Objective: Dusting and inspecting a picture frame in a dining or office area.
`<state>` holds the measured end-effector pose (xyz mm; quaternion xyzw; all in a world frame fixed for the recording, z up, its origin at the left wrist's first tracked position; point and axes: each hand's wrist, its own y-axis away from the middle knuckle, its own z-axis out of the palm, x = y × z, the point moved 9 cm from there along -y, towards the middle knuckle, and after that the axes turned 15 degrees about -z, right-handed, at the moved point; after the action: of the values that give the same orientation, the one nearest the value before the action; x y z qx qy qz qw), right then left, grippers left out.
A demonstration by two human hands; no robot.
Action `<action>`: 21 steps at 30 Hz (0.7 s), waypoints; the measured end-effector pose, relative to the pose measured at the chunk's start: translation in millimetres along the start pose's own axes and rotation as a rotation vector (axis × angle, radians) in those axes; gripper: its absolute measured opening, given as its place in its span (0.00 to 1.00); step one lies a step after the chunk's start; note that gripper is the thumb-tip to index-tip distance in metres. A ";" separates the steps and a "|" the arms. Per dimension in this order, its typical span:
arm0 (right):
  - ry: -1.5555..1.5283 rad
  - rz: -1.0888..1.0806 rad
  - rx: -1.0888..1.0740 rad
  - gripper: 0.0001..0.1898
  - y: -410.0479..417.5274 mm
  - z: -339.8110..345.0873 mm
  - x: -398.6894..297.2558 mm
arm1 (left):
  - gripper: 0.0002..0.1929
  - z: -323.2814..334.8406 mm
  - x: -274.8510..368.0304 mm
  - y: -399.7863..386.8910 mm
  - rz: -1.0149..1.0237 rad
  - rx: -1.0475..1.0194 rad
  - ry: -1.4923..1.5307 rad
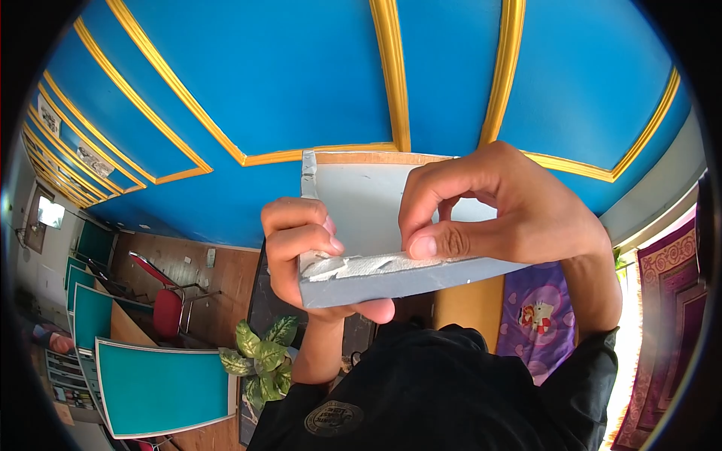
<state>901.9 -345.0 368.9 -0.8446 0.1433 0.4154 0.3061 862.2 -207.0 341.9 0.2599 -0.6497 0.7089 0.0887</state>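
A shallow grey box or tray-like panel (366,191) with raised edges is held up before me, near a blue wall. Its near edge (389,267) has a rough whitish top and a smooth grey outer side. My left hand (307,253) grips the near left corner, fingers over the rim and thumb beneath. At the right part of the near edge, the thumb and index fingertip of my right hand (485,208) come together on the whitish strip. Whether they pinch something small cannot be told. The right end of the box is hidden behind this hand.
The blue wall (282,73) with gold mouldings (397,84) stands beyond the box. At lower left are a leafy potted plant (265,349), a teal partition (163,389) and a red chair (167,313). A purple patterned cloth (536,321) lies at right, near a bright window.
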 end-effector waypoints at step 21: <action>0.000 0.095 0.131 0.07 -2.5 -3.3 13.8 | 0.37 -6.2 3.9 2.7 0.018 -0.037 0.008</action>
<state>913.6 -345.0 360.6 -0.8151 0.2099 0.4191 0.3404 856.0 -202.2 341.3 0.2498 -0.6645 0.6986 0.0896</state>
